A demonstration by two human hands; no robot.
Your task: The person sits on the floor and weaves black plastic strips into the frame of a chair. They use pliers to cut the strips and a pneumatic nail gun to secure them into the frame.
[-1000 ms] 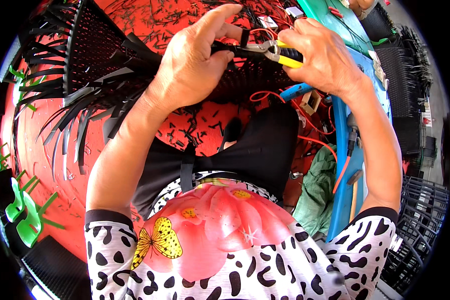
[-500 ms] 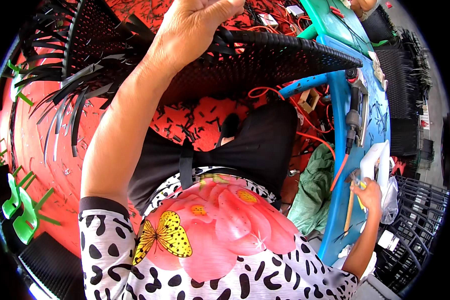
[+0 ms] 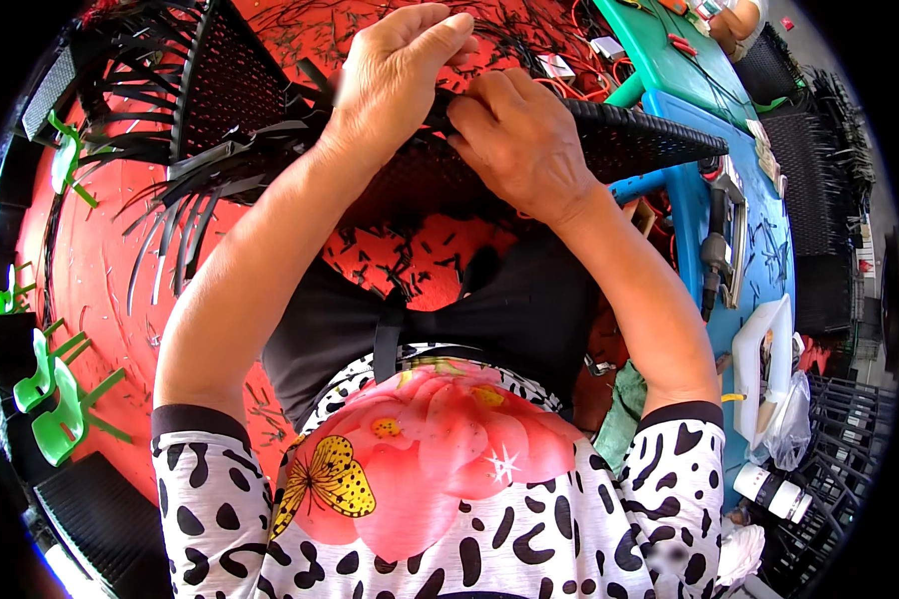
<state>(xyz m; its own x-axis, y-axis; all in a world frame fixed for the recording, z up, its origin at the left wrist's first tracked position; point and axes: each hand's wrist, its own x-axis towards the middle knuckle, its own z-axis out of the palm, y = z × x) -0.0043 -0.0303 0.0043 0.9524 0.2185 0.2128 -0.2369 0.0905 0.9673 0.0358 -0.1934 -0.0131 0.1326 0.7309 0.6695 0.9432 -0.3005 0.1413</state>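
Over the top edge of a black woven panel (image 3: 629, 135), both my hands are close together. My left hand (image 3: 395, 65) is curled, its thumb stretched across toward the fingers; whatever it grips is hidden. Just right of it, my right hand (image 3: 524, 145) is closed at the panel's edge, knuckles up, and I cannot make out what lies inside the fingers. The panel slopes across above my lap. Another woven side (image 3: 230, 85) rises at the left, with loose black strips (image 3: 185, 205) hanging from it.
A blue table (image 3: 764, 245) at the right bears a power tool (image 3: 715, 240), a white tray (image 3: 744, 344) and a white bottle (image 3: 772, 491). Beyond it is a green table (image 3: 664, 50) with another person's hand (image 3: 739, 18). Green chairs (image 3: 62, 409) stand left; black scraps litter the red floor (image 3: 405, 260).
My right hand has come from the tray on the blue table to the panel's edge beside my left hand. The left hand has shifted slightly; the view has tilted a little.
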